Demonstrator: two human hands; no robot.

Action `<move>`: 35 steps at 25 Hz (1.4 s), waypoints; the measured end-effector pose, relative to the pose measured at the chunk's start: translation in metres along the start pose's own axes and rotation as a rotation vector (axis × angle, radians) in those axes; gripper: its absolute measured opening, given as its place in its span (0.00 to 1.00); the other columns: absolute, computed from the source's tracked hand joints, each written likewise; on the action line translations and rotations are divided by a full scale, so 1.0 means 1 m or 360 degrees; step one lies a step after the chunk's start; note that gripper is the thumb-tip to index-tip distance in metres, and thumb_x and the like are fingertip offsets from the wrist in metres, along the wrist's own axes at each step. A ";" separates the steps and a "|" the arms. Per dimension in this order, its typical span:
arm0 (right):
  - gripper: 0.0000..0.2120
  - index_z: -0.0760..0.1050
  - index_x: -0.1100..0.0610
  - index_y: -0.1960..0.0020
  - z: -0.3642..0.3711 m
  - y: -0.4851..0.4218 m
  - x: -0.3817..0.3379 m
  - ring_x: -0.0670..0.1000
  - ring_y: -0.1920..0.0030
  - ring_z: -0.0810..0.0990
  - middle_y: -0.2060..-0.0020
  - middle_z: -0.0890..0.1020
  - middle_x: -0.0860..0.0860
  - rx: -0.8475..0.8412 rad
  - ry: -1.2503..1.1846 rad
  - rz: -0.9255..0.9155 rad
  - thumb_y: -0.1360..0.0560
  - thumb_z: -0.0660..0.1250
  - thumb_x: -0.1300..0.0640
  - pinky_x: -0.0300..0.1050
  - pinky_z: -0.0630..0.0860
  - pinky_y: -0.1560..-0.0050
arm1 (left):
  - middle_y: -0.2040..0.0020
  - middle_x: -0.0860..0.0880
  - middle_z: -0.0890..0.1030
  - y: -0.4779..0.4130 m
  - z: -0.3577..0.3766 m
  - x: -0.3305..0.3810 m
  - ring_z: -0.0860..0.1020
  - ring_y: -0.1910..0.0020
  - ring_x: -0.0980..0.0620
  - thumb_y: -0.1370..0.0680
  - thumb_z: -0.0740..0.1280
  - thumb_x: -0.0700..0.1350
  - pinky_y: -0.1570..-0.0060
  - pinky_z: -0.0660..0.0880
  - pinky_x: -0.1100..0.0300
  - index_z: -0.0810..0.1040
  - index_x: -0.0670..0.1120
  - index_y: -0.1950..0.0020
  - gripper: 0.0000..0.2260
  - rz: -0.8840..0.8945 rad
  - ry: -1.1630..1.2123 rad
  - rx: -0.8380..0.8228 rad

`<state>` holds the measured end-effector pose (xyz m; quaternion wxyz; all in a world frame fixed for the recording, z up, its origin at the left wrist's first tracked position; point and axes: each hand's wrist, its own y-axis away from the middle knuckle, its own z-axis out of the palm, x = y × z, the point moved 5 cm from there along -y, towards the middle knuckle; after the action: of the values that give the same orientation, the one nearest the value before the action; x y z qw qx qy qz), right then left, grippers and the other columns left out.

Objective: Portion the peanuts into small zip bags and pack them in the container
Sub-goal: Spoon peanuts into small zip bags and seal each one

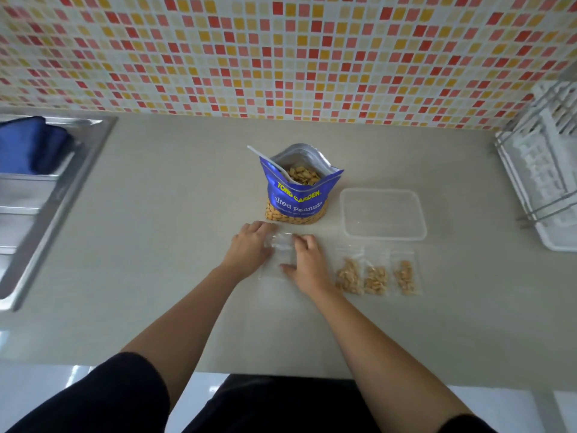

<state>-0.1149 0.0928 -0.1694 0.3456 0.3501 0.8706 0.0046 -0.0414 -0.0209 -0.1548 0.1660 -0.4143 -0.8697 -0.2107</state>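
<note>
An open blue bag of salted peanuts [296,195] stands in the middle of the counter with a white spoon [268,160] stuck in it. Just in front of it, my left hand [249,248] and my right hand [304,260] both rest on a stack of empty clear zip bags [278,254], fingers pinching the top one. To the right lie three small zip bags with peanuts in them [376,275], side by side. Behind those sits an empty clear plastic container [382,214] without a lid.
A steel sink [43,195] with a blue cloth [31,145] in it takes up the left side. A white dish rack [543,182] stands at the right edge. A tiled wall closes the back of the beige counter [156,245].
</note>
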 end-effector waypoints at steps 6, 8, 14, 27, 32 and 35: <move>0.35 0.65 0.59 0.32 -0.002 -0.003 0.000 0.57 0.37 0.70 0.38 0.68 0.57 0.0027 -0.0062 0.0032 0.34 0.75 0.55 0.46 0.65 0.35 | 0.46 0.50 0.76 -0.003 -0.005 0.003 0.70 0.43 0.47 0.27 0.67 0.45 0.50 0.65 0.53 0.75 0.50 0.43 0.13 0.0123 -0.0207 -0.0036; 0.35 0.65 0.59 0.33 -0.004 -0.003 0.002 0.57 0.39 0.70 0.40 0.68 0.59 0.0046 -0.0132 0.0067 0.35 0.76 0.56 0.45 0.65 0.37 | 0.49 0.48 0.78 -0.004 -0.006 0.002 0.72 0.45 0.45 0.26 0.66 0.44 0.49 0.69 0.52 0.76 0.48 0.45 0.11 0.0165 -0.0108 -0.0057; 0.23 0.72 0.59 0.40 -0.008 0.001 -0.002 0.54 0.43 0.73 0.44 0.71 0.55 -0.0041 -0.0266 0.0042 0.34 0.74 0.59 0.42 0.68 0.42 | 0.62 0.51 0.77 0.016 -0.032 0.011 0.75 0.62 0.52 0.27 0.67 0.38 0.60 0.67 0.70 0.80 0.41 0.53 0.04 0.0229 0.0411 -0.0054; 0.07 0.78 0.53 0.57 -0.114 0.028 -0.037 0.41 0.67 0.76 0.66 0.80 0.46 0.0088 -0.1740 -0.0015 0.28 0.68 0.64 0.33 0.73 0.63 | 0.61 0.47 0.82 0.027 -0.102 0.066 0.79 0.62 0.53 0.24 0.64 0.35 0.54 0.78 0.60 0.81 0.43 0.56 0.07 0.0078 0.1805 -0.0416; 0.17 0.74 0.47 0.50 -0.146 0.036 -0.030 0.43 0.59 0.79 0.54 0.80 0.47 0.0239 -0.1687 0.0013 0.31 0.71 0.65 0.35 0.77 0.59 | 0.66 0.51 0.78 0.021 -0.123 0.087 0.77 0.63 0.51 0.27 0.66 0.32 0.57 0.77 0.57 0.78 0.49 0.45 0.16 0.0283 0.1477 -0.0124; 0.20 0.73 0.48 0.47 -0.158 0.037 -0.024 0.42 0.56 0.81 0.49 0.80 0.49 0.0206 -0.1954 -0.0010 0.29 0.67 0.71 0.33 0.78 0.59 | 0.65 0.47 0.75 0.022 -0.135 0.102 0.77 0.63 0.52 0.27 0.63 0.30 0.59 0.78 0.58 0.74 0.54 0.41 0.23 0.0494 0.1245 -0.0066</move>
<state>-0.1756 0.1429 -0.0251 0.7617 0.3065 0.5124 -0.2516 -0.0698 -0.0102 0.0124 0.5050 -0.4324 -0.6641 -0.3421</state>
